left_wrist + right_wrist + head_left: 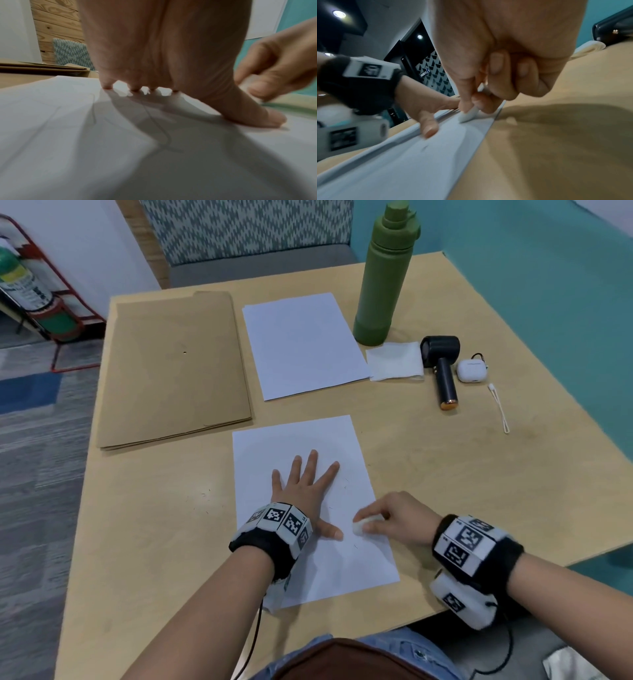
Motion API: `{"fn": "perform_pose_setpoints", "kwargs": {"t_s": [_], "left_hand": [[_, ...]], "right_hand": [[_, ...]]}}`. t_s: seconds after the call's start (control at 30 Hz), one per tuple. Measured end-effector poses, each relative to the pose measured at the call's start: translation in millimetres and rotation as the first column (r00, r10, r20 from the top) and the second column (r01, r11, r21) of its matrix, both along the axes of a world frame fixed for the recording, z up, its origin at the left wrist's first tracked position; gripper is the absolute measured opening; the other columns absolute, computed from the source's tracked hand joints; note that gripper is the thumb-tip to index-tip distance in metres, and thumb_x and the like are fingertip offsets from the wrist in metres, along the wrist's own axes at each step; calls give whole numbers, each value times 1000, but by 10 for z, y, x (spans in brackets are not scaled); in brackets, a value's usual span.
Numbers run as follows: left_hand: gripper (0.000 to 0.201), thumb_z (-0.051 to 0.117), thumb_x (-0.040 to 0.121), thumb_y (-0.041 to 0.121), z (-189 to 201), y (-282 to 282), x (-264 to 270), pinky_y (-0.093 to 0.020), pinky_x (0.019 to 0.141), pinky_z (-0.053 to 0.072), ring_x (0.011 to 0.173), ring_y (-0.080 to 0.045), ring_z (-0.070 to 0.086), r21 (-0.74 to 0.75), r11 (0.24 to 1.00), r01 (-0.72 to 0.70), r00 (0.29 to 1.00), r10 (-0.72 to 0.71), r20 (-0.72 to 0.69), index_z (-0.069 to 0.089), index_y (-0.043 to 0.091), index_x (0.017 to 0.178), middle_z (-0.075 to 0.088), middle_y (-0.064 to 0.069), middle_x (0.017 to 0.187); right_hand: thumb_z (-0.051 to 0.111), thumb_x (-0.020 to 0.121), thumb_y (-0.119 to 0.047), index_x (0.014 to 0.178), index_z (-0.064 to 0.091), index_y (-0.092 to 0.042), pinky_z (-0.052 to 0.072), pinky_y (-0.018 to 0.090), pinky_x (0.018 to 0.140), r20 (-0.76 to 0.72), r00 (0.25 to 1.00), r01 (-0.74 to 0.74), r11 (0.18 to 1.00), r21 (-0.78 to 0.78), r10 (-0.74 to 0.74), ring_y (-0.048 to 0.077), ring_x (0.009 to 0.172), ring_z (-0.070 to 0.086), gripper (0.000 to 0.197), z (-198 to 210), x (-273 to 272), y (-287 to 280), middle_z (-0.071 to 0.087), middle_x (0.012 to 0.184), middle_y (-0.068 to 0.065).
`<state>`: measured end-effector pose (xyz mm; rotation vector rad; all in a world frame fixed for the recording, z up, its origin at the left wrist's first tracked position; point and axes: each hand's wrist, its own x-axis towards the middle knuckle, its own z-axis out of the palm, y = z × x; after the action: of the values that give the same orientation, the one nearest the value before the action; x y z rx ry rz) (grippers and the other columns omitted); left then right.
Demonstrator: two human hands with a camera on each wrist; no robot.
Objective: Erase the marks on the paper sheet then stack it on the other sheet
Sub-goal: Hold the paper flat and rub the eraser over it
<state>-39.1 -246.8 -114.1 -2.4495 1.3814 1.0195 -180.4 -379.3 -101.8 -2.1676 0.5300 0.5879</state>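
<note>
A white paper sheet (329, 563) with faint pencil marks lies on the wooden table (137, 542) in front of me. My left hand (303, 491) lies flat on it with fingers spread, pressing it down; the left wrist view shows the fingertips and thumb on the sheet (85, 155) beside thin pencil lines. My right hand (390, 518) pinches a small white eraser (359, 525) whose tip touches the sheet near its right edge. In the right wrist view the eraser (468, 115) sits on the sheet (419, 162). The other sheet (301, 344) lies farther back.
A brown folder (171, 364) lies at the back left. A green bottle (383, 275) stands beyond the far sheet, with a folded tissue (394, 361), a small black handheld fan (442, 364), a white earbud case (472, 370) and a white strap (500, 409) to its right.
</note>
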Motion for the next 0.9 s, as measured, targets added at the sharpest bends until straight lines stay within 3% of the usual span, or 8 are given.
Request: {"fn": "perform_pose_setpoints", "kwargs": {"t_s": [0.07, 0.13, 0.2, 0.3, 0.43, 0.63, 0.77, 0.9], "left_hand": [[125, 70, 64, 68, -8, 0, 4, -61, 110, -9, 141, -29, -27, -5, 1000, 0, 1000, 0, 3, -20, 37, 146, -35, -2, 151], [125, 69, 63, 69, -9, -2, 4, -61, 110, -9, 141, -29, -27, -4, 1000, 1, 1000, -1, 1, -19, 37, 146, -35, -2, 152], [126, 70, 62, 69, -6, -3, -1, -60, 110, -9, 141, -29, -27, 0, 1000, 1, 1000, -1, -2, -19, 37, 146, -34, -2, 152], [127, 69, 62, 70, -6, -6, -4, -60, 110, -9, 141, -29, -27, -2, 1000, 2, 1000, -2, -5, -20, 37, 146, -35, -1, 151], [126, 70, 63, 69, -21, -6, 2, -61, 110, -9, 141, -29, -28, 5, 1000, 6, 1000, -6, 10, -21, 37, 145, -35, -2, 151], [127, 70, 63, 69, -18, -14, 0, -60, 110, -9, 141, -29, -27, 9, 1000, 3, 1000, -3, 4, -21, 37, 145, -35, -2, 151], [128, 70, 63, 69, -23, -13, -3, -61, 109, -10, 140, -29, -28, 10, 1000, 0, 1000, 0, -2, -22, 38, 145, -36, -1, 151], [127, 69, 64, 69, -29, -3, 1, -61, 109, -10, 141, -30, -28, 3, 1000, 6, 1000, -6, 5, -22, 36, 145, -36, -2, 151]], "right_hand": [[61, 86, -27, 111, 67, -23, 36, 19, 82, 39, 998, 52, 996, -70, -49, 3, 90, 56, 26, 27, 151, -62, 67, 111, -2], [61, 85, -28, 110, 67, -24, 41, 24, 90, 128, 967, 230, 969, -87, -218, 14, 108, 58, 26, 19, 293, -96, 65, 119, 0], [60, 85, -29, 111, 67, -25, 42, 30, 98, 175, 936, 322, 944, -72, -306, 16, 116, 56, 27, -37, 292, -68, 64, 123, -1], [61, 85, -28, 112, 66, -24, 42, 31, 102, 131, 952, 282, 959, -25, -277, 14, 117, 56, 29, -98, 35, 11, 64, 123, -2], [64, 83, -27, 107, 69, -24, 44, 27, 96, 24, 992, 125, 992, 20, -125, 13, 112, 59, 25, -58, -68, -48, 67, 117, -2], [61, 84, -26, 109, 68, -22, 42, 31, 101, 161, 909, 389, 921, 2, -385, 16, 117, 56, 26, -79, 140, -43, 63, 124, 1], [62, 85, -27, 112, 66, -22, 42, 23, 94, 26, 987, 160, 987, -4, -160, 13, 113, 57, 28, -59, -163, 63, 64, 122, -2], [64, 83, -24, 108, 69, -20, 40, 14, 75, 20, 997, 78, 997, -7, -78, 1, 88, 59, 26, 25, 25, -43, 68, 109, 0]]}}
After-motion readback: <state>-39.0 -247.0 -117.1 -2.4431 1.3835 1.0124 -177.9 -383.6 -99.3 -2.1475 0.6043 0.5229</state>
